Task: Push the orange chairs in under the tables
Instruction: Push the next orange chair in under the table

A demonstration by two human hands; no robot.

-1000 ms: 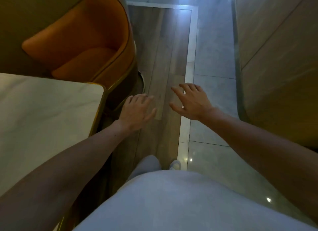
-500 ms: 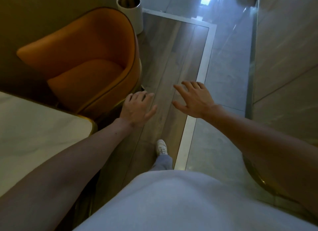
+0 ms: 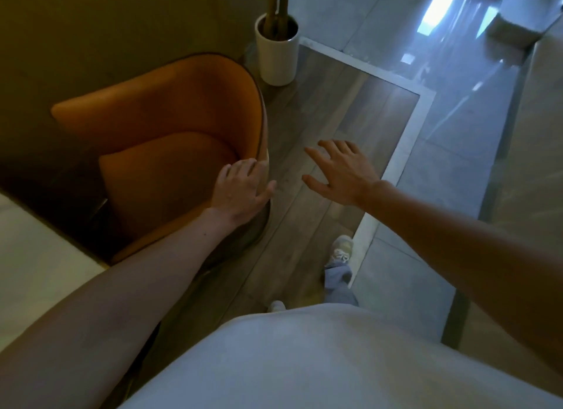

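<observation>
An orange tub chair (image 3: 170,140) stands left of centre, its seat facing the white marble table (image 3: 33,274) at the lower left. The table edge covers the seat's front. My left hand (image 3: 240,192) is on the chair's back rim, fingers over the inner side and thumb on the outer side. To the right of the chair, my right hand (image 3: 341,171) hovers above the wooden floor with fingers spread, holding nothing and touching nothing.
A white plant pot (image 3: 276,58) with a trunk stands just behind the chair. A dark wall runs along the left. Wooden flooring (image 3: 320,119) borders glossy grey tiles (image 3: 441,171) on the right. My feet (image 3: 342,250) are on the wood.
I have stepped forward alongside the chair. My left hand has gone from hovering beside it to taking hold of its back rim. The right hand stays open in the air.
</observation>
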